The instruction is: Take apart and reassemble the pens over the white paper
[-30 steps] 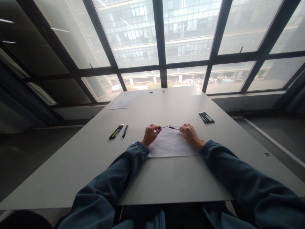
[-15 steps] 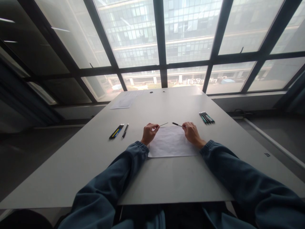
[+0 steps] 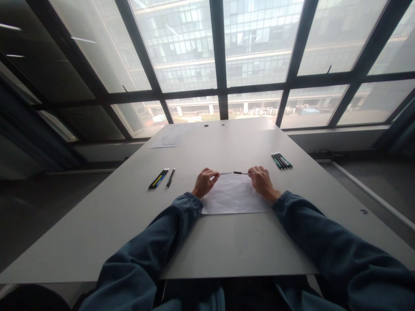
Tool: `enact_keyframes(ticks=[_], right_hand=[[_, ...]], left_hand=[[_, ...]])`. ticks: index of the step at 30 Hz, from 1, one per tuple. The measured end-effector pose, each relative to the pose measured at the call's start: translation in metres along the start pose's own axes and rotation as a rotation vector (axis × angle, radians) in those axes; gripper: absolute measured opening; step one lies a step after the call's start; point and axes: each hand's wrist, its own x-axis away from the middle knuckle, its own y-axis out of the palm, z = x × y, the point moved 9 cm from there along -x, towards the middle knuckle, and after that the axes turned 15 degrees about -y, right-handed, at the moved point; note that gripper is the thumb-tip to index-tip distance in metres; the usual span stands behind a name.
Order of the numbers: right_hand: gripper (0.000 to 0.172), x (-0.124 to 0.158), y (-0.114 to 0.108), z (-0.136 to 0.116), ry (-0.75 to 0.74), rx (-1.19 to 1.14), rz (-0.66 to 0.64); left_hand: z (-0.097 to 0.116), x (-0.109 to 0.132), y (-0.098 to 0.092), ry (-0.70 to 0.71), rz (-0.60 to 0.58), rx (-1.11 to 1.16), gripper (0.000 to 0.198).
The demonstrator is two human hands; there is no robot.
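Note:
Between the fingertips of my left hand (image 3: 204,182) is a thin dark stick (image 3: 226,173), like a pen refill or a pencil lead; I cannot tell which. Its free end points right. My right hand (image 3: 261,179) pinches a slim pen (image 3: 240,173) with a dark front part, pointing left. The tip of the stick is at the pen's end, nearly in line with it; whether they touch is too small to tell. Both hands are over a white sheet of paper (image 3: 235,198).
On the left of the white table (image 3: 227,246) lie a black pen (image 3: 170,178) and a small group of dark pens (image 3: 158,179) with yellow and blue. Several black and green pens (image 3: 282,160) lie at right. Another paper (image 3: 164,138) is at the far left, before the windows.
The stick and the pen have come closer, their ends now almost meeting. Both have turned from slanted to nearly level. My hands have barely shifted.

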Motion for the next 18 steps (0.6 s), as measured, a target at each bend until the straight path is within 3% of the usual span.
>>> enact_keyframes(ticks=[9, 18], right_hand=[[0.011, -0.006, -0.004, -0.022, -0.134, -0.078, -0.026], [0.012, -0.006, -0.002, -0.032, -0.204, -0.105, -0.058]], left_hand=[[0.015, 0.006, 0.011, 0.063, -0.091, -0.027, 0.018], [0.021, 0.008, 0.013, 0.073, -0.106, -0.012, 0.020]])
